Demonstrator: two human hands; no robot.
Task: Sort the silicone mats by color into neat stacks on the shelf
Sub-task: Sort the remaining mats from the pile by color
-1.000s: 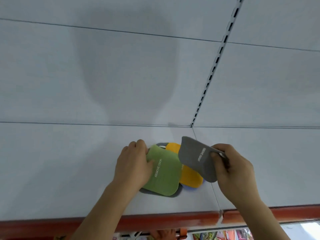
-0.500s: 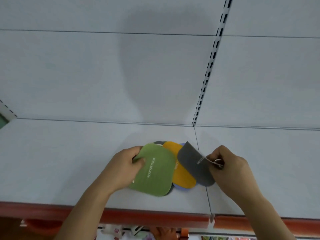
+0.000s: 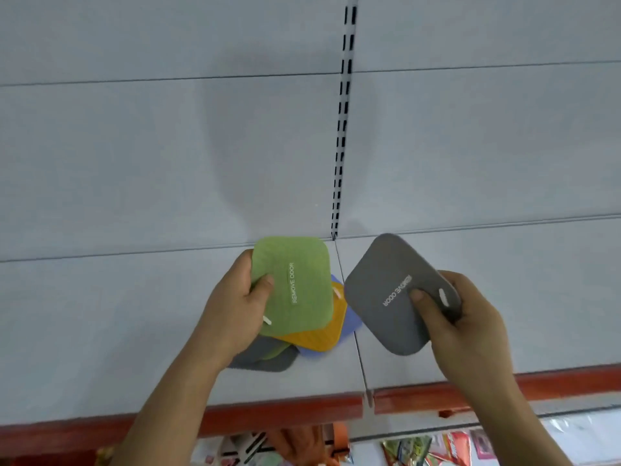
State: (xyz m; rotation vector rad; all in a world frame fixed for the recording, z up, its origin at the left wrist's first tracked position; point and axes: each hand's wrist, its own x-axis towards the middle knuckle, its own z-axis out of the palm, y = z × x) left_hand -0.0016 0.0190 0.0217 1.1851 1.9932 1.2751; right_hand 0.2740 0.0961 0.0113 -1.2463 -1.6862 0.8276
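Left hand: our left hand [image 3: 232, 314] grips the fanned bunch of mats, thumb curled onto the top green mat [image 3: 295, 284], fingers [image 3: 247, 264] wrapped round its left edge.
Green mat: on top of the fan, just right of the left thumb; we read "REMOVE ODOR" printed on it.
Orange mat: the orange mat [image 3: 322, 334] pokes out under the green one, to the lower right of the left fingers.
Blue mat: the blue mat [image 3: 349, 322] lies under the orange one; we see only a strip of it.
Lower grey mat: a grey mat [image 3: 265, 356] shows at the bottom of the fan, below the left palm; a second green edge sits just above it.
Right hand: our right hand [image 3: 460, 324] pinches a separate dark grey mat [image 3: 393, 297], thumb on its printed face, fingers curled behind its right edge.
Dark grey mat: held tilted, left of the right fingers, apart from the fan; a gap shows between them.
Shelf: the white shelf [image 3: 100, 314] lies under both hands; whether the fan touches it, we cannot tell. Its red front edge [image 3: 285, 410] runs below the wrists.
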